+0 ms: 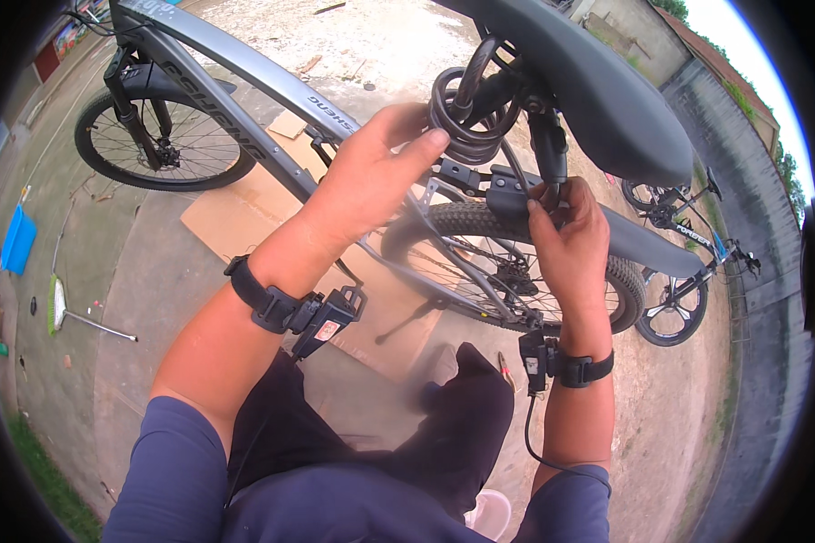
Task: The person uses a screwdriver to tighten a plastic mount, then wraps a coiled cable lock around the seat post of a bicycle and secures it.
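- The saddle (598,95), black and broad, tops the grey bicycle (235,68).
- A dark coiled cable (471,143) hangs just below the saddle's left edge, its loops bunched together.
- The left hand (367,181) is left of the saddle, its fingers gripping the coil's near side, thumb tip against the loops.
- The right hand (570,235) is directly below the saddle, beside the seat post (548,149); its fingers are drawn together and seem to pinch the lower end of a cable strand (516,167), though the tips are partly hidden.
- The rear wheel (516,279) stands below the saddle, behind the right hand.
- Cardboard (397,333) lies on the ground, below and left of the saddle.
- A second bicycle (675,217) stands beyond the saddle, lower right.
- Pliers (505,366) lie well below the saddle.
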{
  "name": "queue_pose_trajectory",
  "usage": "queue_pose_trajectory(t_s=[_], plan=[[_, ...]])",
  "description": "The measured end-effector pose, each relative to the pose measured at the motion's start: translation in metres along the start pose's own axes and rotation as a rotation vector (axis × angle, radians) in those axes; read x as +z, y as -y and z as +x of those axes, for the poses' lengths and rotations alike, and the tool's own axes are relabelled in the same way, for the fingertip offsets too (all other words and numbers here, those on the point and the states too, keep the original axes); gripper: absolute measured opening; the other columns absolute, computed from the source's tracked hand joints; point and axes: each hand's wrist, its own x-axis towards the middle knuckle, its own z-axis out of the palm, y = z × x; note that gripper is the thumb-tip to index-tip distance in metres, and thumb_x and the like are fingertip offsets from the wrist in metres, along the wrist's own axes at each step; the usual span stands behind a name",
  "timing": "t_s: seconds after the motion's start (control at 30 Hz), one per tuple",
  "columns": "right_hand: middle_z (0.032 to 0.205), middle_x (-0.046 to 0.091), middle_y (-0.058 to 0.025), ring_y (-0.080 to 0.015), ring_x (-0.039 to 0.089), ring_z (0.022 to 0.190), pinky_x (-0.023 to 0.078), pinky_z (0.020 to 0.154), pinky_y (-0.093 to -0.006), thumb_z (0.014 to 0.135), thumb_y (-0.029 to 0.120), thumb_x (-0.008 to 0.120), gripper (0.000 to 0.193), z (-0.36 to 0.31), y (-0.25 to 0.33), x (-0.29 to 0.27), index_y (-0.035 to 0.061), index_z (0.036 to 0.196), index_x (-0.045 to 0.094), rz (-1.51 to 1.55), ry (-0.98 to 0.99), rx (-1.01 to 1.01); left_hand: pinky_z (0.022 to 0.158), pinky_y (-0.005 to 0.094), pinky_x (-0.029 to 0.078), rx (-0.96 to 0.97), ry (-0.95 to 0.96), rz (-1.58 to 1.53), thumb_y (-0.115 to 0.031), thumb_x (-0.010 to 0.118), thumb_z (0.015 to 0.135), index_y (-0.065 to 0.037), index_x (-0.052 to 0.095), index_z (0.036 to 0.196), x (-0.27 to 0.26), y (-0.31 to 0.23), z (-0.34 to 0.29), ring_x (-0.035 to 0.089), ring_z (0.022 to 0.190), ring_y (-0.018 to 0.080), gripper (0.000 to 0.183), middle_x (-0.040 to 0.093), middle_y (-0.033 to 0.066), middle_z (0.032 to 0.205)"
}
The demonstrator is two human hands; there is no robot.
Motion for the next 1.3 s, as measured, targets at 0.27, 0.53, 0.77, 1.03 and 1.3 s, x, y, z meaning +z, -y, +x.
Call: queue_pose_trajectory(t_s=[0.27,0.53,0.77,1.03,1.3], plan=[[0.104,0.067,-0.0089,-0.0232,0.065,0.103,0.050,0.090,-0.0333,0.079,-0.012,0.060,0.033,-0.054,-0.019,0.059,0.0040,0.108,0.063,0.397,-0.073,-0.049,0.091,0.0332,0.048,0.431,-0.308,0.659,-0.027,0.074,0.090,-0.002,0.061,0.123,0.024,-0.021,0.001,0.058,0.111,0.0212,0.043,0.058,0.0118,0.121],[0.099,0.065,-0.0099,-0.0370,0.063,0.108,0.053,0.088,-0.0433,0.069,-0.009,0.063,0.025,-0.021,-0.012,0.058,0.0057,0.090,0.061,-0.052,-0.262,-0.584,0.083,0.0336,0.048,0.498,-0.266,0.561,-0.020,0.075,0.085,-0.001,0.069,0.100,0.018,-0.032,0.017,0.059,0.097,0.0247,0.026,0.058,0.0121,0.110],[0.102,0.065,-0.0087,-0.0355,0.061,0.114,0.051,0.093,-0.0444,0.068,-0.008,0.062,0.018,-0.018,-0.021,0.067,0.0057,0.080,0.059,-0.254,-0.163,-0.618,0.070,0.0234,0.047,0.504,-0.145,0.671,-0.018,0.074,0.087,0.000,0.069,0.102,0.005,-0.048,0.020,0.057,0.079,0.0086,0.024,0.063,0.0039,0.104],[0.102,0.063,-0.0091,-0.0324,0.057,0.118,0.046,0.102,-0.0466,0.070,0.000,0.062,0.012,-0.018,-0.014,0.076,0.0081,0.079,0.062,-0.361,-0.105,-0.596,0.064,0.0203,0.046,0.144,-0.080,0.231,-0.017,0.069,0.093,0.002,0.067,0.104,0.018,-0.055,0.014,0.057,0.072,0.0044,0.022,0.066,0.0018,0.081],[0.096,0.061,-0.0070,-0.0289,0.057,0.116,0.045,0.102,-0.0456,0.073,0.008,0.063,0.006,-0.020,-0.008,0.076,0.0107,0.079,0.063,-0.430,-0.075,-0.611,0.066,0.0213,0.051,0.053,-0.086,0.044,-0.014,0.064,0.096,0.003,0.063,0.110,0.026,-0.056,0.012,0.066,0.078,0.0088,0.023,0.069,0.0063,0.088]])
